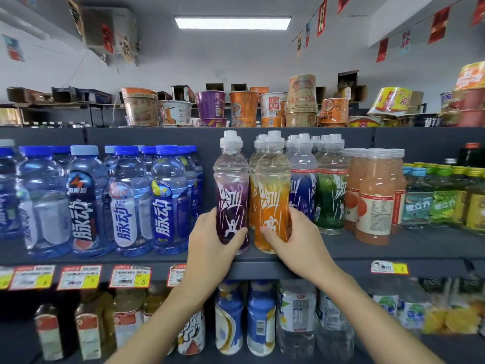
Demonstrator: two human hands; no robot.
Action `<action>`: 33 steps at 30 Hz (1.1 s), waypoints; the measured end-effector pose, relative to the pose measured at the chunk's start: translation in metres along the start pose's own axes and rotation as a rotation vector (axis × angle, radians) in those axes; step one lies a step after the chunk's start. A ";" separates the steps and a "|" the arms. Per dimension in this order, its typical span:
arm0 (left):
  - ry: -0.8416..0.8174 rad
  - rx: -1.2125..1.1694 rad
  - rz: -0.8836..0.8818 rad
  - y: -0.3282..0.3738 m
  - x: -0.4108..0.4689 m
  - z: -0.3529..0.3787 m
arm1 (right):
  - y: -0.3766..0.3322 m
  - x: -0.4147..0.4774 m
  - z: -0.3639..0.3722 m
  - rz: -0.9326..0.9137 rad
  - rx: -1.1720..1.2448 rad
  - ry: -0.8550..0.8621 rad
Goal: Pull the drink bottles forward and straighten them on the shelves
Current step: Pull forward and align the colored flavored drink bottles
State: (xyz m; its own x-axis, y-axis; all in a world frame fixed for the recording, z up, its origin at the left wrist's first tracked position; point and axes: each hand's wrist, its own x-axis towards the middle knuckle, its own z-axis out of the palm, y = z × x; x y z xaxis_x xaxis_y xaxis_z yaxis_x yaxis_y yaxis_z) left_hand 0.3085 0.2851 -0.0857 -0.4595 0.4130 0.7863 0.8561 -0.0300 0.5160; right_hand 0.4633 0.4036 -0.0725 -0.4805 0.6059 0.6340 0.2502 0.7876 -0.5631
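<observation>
On the middle shelf (341, 254) my left hand (212, 240) grips the lower part of a purple-labelled bottle (231, 185) with a white cap. It stands upright near the shelf's front edge. Beside it my right hand (296, 237) wraps the base of an orange-labelled bottle (271, 190), also upright at the front. Behind the orange one stand more of the same kind. A dark blue-labelled bottle (303, 190) and a green-labelled bottle (330, 195) stand farther back to the right.
Blue-capped drink bottles (126, 200) fill the shelf to the left. Peach juice bottles (374, 198) and small green and yellow bottles (443, 198) stand right. Noodle cups (210, 106) line the top shelf. More bottles (259, 319) fill the shelf below, under price tags (130, 275).
</observation>
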 end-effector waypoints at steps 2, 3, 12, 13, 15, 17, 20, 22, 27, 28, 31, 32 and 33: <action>0.018 0.007 -0.012 -0.002 -0.005 0.000 | 0.000 -0.004 0.001 0.004 0.015 0.011; 0.029 0.000 -0.025 -0.002 -0.006 -0.001 | 0.000 -0.005 0.001 0.004 0.024 0.017; 0.068 -0.052 -0.091 -0.001 -0.012 -0.005 | -0.005 -0.010 -0.001 0.024 -0.001 0.016; 0.066 -0.050 -0.097 -0.001 -0.012 -0.006 | -0.005 -0.010 0.000 0.022 -0.013 0.024; 0.059 -0.044 -0.100 -0.002 -0.011 -0.007 | -0.007 -0.011 0.000 0.020 -0.032 0.035; 0.049 -0.054 -0.105 -0.002 -0.011 -0.007 | -0.008 -0.011 0.000 0.025 -0.030 0.035; 0.041 -0.071 -0.112 -0.001 -0.009 -0.008 | -0.010 -0.011 0.001 0.027 -0.020 0.036; 0.038 -0.070 -0.106 -0.002 -0.009 -0.008 | -0.011 -0.011 0.003 0.027 -0.021 0.045; 0.038 -0.073 -0.091 -0.005 -0.009 -0.007 | -0.010 -0.012 0.006 0.032 -0.041 0.073; 0.035 -0.076 -0.090 -0.005 -0.009 -0.007 | -0.010 -0.012 0.007 0.033 -0.043 0.074; 0.037 -0.082 -0.068 -0.006 -0.010 -0.006 | -0.012 -0.014 0.007 0.037 -0.046 0.081; 0.044 -0.079 -0.058 -0.005 -0.011 -0.006 | -0.013 -0.014 0.007 0.040 -0.046 0.081; 0.049 -0.075 -0.054 -0.004 -0.012 -0.006 | -0.014 -0.015 0.006 0.042 -0.043 0.079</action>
State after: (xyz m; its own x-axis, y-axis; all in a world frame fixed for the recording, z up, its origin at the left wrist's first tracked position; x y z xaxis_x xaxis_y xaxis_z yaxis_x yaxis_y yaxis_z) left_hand 0.3089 0.2749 -0.0956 -0.5168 0.3711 0.7715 0.8106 -0.0780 0.5804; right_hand 0.4619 0.3830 -0.0779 -0.4012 0.6441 0.6513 0.3057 0.7644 -0.5676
